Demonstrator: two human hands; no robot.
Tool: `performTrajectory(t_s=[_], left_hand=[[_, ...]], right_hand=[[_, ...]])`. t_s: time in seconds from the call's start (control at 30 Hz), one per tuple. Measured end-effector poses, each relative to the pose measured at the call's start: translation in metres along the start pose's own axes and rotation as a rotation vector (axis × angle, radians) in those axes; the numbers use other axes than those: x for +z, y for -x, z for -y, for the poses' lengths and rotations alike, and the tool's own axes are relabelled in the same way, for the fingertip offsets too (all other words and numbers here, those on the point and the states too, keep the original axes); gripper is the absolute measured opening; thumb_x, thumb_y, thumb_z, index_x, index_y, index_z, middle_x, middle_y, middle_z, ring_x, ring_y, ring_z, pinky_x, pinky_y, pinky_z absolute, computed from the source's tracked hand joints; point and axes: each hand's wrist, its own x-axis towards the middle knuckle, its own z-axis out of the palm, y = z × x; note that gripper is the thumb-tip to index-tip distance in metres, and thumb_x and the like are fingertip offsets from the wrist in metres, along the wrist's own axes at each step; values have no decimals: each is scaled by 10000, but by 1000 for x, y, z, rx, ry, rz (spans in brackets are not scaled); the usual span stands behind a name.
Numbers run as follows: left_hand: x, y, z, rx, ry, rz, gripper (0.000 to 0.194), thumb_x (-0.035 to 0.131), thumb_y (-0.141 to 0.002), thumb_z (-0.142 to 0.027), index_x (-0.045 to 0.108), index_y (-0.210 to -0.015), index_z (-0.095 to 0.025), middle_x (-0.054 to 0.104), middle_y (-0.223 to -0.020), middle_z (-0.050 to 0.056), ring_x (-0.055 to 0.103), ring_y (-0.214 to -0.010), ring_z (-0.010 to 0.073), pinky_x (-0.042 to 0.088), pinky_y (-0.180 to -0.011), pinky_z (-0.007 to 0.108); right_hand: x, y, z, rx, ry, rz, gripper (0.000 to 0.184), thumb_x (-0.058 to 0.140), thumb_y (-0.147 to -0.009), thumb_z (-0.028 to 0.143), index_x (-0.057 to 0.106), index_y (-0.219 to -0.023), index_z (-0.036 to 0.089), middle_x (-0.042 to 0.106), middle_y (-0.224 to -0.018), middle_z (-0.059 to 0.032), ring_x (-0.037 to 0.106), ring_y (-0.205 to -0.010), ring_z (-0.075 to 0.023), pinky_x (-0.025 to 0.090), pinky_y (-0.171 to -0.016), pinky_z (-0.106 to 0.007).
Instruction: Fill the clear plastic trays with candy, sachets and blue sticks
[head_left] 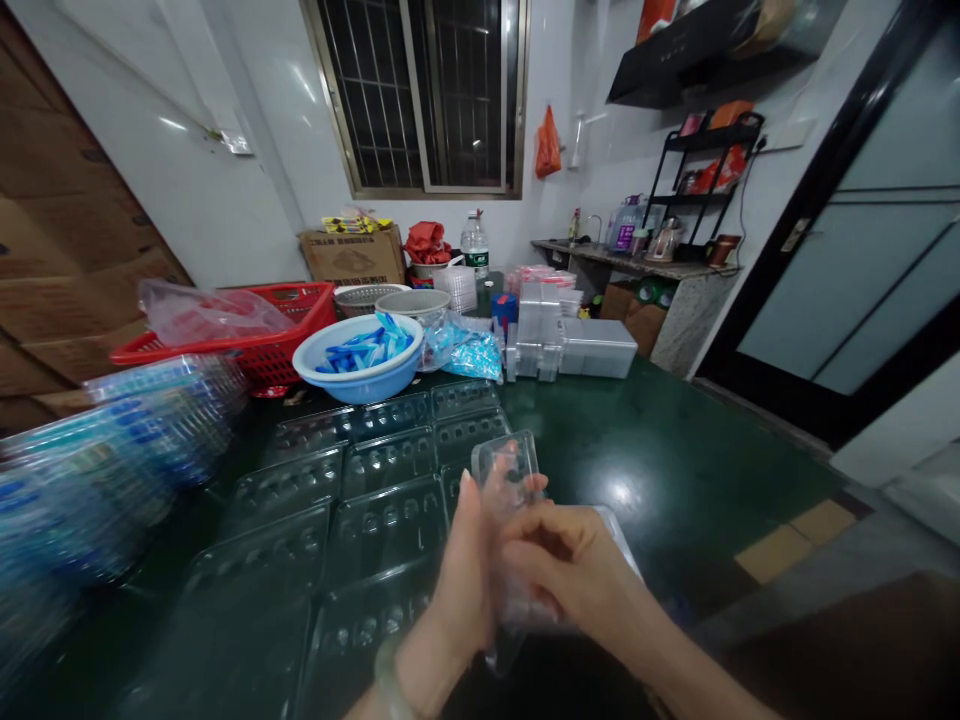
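My left hand [466,570] is wrapped along the side of a clear plastic tray [534,450], possibly a stack of several, held upright in front of me. The fingers behind it show through the plastic. My right hand [589,560] has its thumb and fingers pinched together at the tray's near face; blur hides whether they grip its edge. Another piece of clear plastic [616,530] shows behind the right hand. To the left, clear moulded trays [386,525] lie flat in rows on the dark green table [675,450].
A blue basin [360,385] holds blue and white plastic pieces, beside a red basket [315,315]. Bagged blue items [474,355] and stacked clear boxes [596,348] stand toward the back. Filled clear packs [112,470] are piled at far left.
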Motion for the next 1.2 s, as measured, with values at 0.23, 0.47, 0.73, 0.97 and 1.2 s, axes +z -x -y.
performTrajectory(t_s=[0.23, 0.47, 0.73, 0.97, 1.2], left_hand=[[-22, -13, -27, -245, 148, 207, 767, 322, -726, -662, 293, -1317, -174, 577, -1016, 199, 570, -863, 327, 405, -673, 407], [-30, -13, -31, -372, 92, 147, 745, 344, -720, -654, 398, -1207, -93, 560, -1047, 232, 552, -886, 350, 369, -737, 450], [-21, 16, -11, 518, -466, -324, 684, 559, -692, -490, 310, -1310, -338, 412, -1308, 31, 340, -1194, 283, 330, -878, 356], [-30, 26, -7, 151, -83, -160, 638, 262, -772, -626, 358, -1302, -284, 417, -1280, 108, 517, -996, 279, 454, -529, 256], [-36, 25, -11, 68, -18, -55, 646, 228, -768, -638, 356, -1300, -295, 364, -1310, 148, 595, -804, 270, 453, -416, 285]], right_hand=[[-40, 13, -4, -551, 870, -11, 388, 394, -751, 11, 563, -1034, 216, 518, -1046, -68, 474, -942, -196, 404, -733, -338], [-37, 11, -32, -768, 1090, 82, 206, 412, -817, 73, 567, -891, 186, 569, -871, -43, 482, -829, -177, 355, -728, -347], [15, -7, 15, -96, 142, 170, 95, 509, -791, 169, 496, -697, 167, 506, -596, 32, 463, -520, -75, 352, -476, -180], [45, -24, 1, 106, -88, 278, 144, 625, -709, 211, 556, -605, 138, 473, -428, 57, 407, -377, -46, 298, -384, -155], [41, -32, -6, 152, -121, 315, 154, 643, -710, 281, 611, -690, 132, 484, -406, 56, 387, -323, -46, 269, -331, -155]])
